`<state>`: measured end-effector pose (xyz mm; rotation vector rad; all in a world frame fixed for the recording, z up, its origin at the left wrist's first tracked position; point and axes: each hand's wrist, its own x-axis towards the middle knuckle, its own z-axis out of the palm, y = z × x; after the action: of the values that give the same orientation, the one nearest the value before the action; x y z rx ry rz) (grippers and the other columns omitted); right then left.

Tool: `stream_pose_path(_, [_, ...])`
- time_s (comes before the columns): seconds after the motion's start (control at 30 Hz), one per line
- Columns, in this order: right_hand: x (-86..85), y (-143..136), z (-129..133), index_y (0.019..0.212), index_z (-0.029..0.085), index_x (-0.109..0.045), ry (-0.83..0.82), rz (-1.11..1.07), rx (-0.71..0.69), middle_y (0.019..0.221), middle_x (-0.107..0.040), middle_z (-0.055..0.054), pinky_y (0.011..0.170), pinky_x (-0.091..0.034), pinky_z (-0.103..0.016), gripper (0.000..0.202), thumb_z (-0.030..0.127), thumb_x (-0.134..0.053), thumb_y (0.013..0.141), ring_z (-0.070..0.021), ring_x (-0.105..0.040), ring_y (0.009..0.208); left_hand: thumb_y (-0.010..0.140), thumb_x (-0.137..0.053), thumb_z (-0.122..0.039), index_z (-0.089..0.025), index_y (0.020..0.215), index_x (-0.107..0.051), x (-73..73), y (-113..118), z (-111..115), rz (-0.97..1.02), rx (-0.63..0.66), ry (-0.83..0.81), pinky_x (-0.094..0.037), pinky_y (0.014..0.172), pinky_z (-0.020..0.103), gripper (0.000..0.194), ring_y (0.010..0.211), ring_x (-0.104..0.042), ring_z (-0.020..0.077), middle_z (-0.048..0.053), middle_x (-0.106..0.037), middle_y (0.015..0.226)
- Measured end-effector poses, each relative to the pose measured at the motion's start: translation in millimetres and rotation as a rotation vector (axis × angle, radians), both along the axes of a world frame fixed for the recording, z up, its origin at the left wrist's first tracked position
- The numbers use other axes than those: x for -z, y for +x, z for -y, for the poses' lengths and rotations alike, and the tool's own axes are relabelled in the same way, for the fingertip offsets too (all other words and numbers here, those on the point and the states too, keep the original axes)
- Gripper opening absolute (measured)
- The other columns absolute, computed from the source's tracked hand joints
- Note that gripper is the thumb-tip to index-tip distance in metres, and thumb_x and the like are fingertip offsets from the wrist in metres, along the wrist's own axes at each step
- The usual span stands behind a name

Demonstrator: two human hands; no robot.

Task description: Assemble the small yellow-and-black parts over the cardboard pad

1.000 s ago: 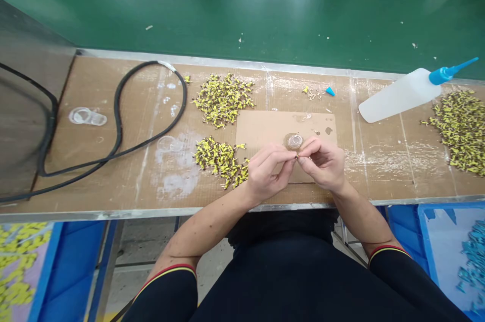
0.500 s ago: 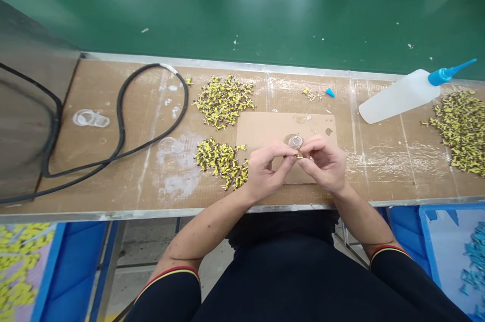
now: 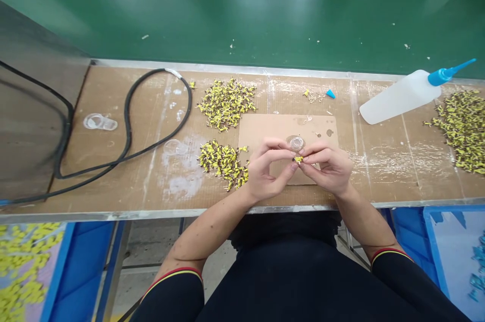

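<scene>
Between my fingertips is a small yellow and dark figure (image 3: 298,159), just in front of a small round clear dish (image 3: 296,143). My left hand (image 3: 270,168) pinches its left end with thumb and fingers. On the other side, my right hand (image 3: 328,166) grips its right end the same way. Both hands are over a flat cardboard piece (image 3: 257,127). Left of them lie two piles of similar yellow pieces, a nearer one (image 3: 220,158) and a farther one (image 3: 227,104).
A white bottle with a blue nozzle (image 3: 401,97) lies at the right beside a larger yellow pile (image 3: 464,130). A blue cap (image 3: 331,94) sits behind the cardboard. A black cable (image 3: 127,125) loops across the left. Blue bins (image 3: 81,261) stand below the table edge.
My fingertips have parted slightly, and more of the yellow figure shows between them. The view has shifted a little, moving the cable and piles rightward in the picture.
</scene>
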<state>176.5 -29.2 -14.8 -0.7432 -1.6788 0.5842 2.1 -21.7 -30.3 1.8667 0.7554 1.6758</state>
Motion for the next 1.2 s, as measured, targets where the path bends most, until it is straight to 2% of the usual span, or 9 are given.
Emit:
stream_pose_path(0.13, [-1.4, 1.1, -0.2, 0.091, 0.028, -0.073, 0.059, 0.070, 0.063, 0.091, -0.079, -0.002, 0.066, -0.067, -0.031, 0.020, 0.011, -0.079, 0.082, -0.0171, -0.077, 0.075, 0.091, -0.071, -0.016, -0.022, 0.103, -0.068, -1.5, -0.8, -0.4, -0.073, -0.089, 0.091, -0.059, 0.074, 0.028, 0.014, 0.085, -0.068, 0.0151, 0.003, -0.067, 0.093])
stream_pose_path(0.3, [-0.7, 0.6, 0.2, 0.092, 0.028, -0.074, 0.099, 0.097, 0.079, 0.091, -0.078, -0.001, 0.066, -0.066, -0.030, 0.022, 0.010, -0.080, 0.082, -0.0164, -0.076, 0.076, 0.088, -0.070, -0.008, -0.020, 0.102, -0.069, -2.4, -1.2, -0.4, -0.083, -0.102, 0.117, -0.058, 0.073, 0.027, 0.018, 0.082, -0.067, 0.0146, 0.003, -0.069, 0.089])
stream_pose_path(0.63, [0.8, 2.6, 2.0, 0.106, 0.029, -0.075, 0.108, 0.155, 0.052, 0.096, -0.080, -0.003, 0.069, -0.069, -0.032, 0.035, 0.005, -0.078, 0.081, -0.0193, -0.079, 0.079, 0.088, -0.066, -0.011, -0.019, 0.095, -0.067, -4.6, -5.8, -7.1, -0.054, 0.034, 0.069, -0.058, 0.069, 0.029, 0.011, 0.072, -0.070, 0.0150, 0.003, -0.074, 0.081])
stream_pose_path(0.77, [2.7, 3.5, 1.5, 0.105, 0.028, -0.075, 0.121, 0.172, 0.064, 0.096, -0.079, -0.003, 0.070, -0.070, -0.032, 0.034, 0.005, -0.078, 0.081, -0.0194, -0.079, 0.080, 0.087, -0.067, -0.010, -0.019, 0.094, -0.066, -4.4, -6.1, -9.1, -0.062, 0.046, 0.071, -0.058, 0.069, 0.028, 0.011, 0.070, -0.070, 0.0144, 0.003, -0.074, 0.078])
stream_pose_path(0.9, [2.7, 3.4, 0.5, 0.115, 0.025, -0.071, 0.113, 0.230, 0.050, 0.101, -0.077, -0.007, 0.077, -0.070, -0.036, 0.035, 0.009, -0.078, 0.084, -0.0212, -0.078, 0.089, 0.087, -0.065, -0.011, -0.019, 0.092, -0.066, -2.6, -16.5, -14.6, -0.062, 0.052, 0.060, -0.056, 0.068, 0.027, 0.010, 0.069, -0.068, 0.0137, 0.002, -0.072, 0.077])
stream_pose_path(0.97, [2.3, 4.2, 0.0, 0.117, 0.025, -0.069, 0.108, 0.253, 0.055, 0.102, -0.076, -0.008, 0.079, -0.069, -0.037, 0.035, 0.012, -0.077, 0.085, -0.0221, -0.077, 0.091, 0.087, -0.065, -0.013, -0.019, 0.091, -0.066, -0.6, -29.0, -23.3, -0.049, -0.028, 0.043, -0.055, 0.068, 0.027, 0.008, 0.070, -0.067, 0.0137, 0.001, -0.070, 0.077])
stream_pose_path(1.0, [2.2, 4.7, -0.1, 0.117, 0.025, -0.069, 0.107, 0.261, 0.060, 0.102, -0.076, -0.008, 0.079, -0.069, -0.037, 0.034, 0.013, -0.077, 0.086, -0.0222, -0.077, 0.092, 0.087, -0.065, -0.014, -0.019, 0.090, -0.066, 0.8, -36.8, -29.5, -0.039, -0.113, 0.026, -0.054, 0.068, 0.026, 0.006, 0.071, -0.066, 0.0137, 0.001, -0.070, 0.077])
stream_pose_path(1.13, [2.0, 6.3, -0.5, 0.113, 0.025, -0.070, 0.116, 0.280, 0.059, 0.099, -0.075, -0.007, 0.078, -0.068, -0.036, 0.029, 0.014, -0.076, 0.087, -0.0216, -0.076, 0.089, 0.086, -0.067, -0.018, -0.018, 0.093, -0.069, 7.9, -71.4, -58.7, -0.092, -0.589, -0.206, -0.050, 0.066, 0.025, 0.007, 0.069, -0.061, 0.0119, 0.001, -0.070, 0.083])
stream_pose_path(1.2, [1.3, 7.3, -1.1, 0.110, 0.024, -0.071, 0.127, 0.294, 0.050, 0.098, -0.075, -0.007, 0.077, -0.067, -0.035, 0.026, 0.014, -0.076, 0.087, -0.0211, -0.076, 0.087, 0.081, -0.071, -0.018, -0.017, 0.100, -0.072, 11.0, -86.4, -68.8, -0.246, -0.652, -0.313, -0.048, 0.066, 0.025, 0.020, 0.078, -0.063, 0.0141, 0.004, -0.071, 0.095])
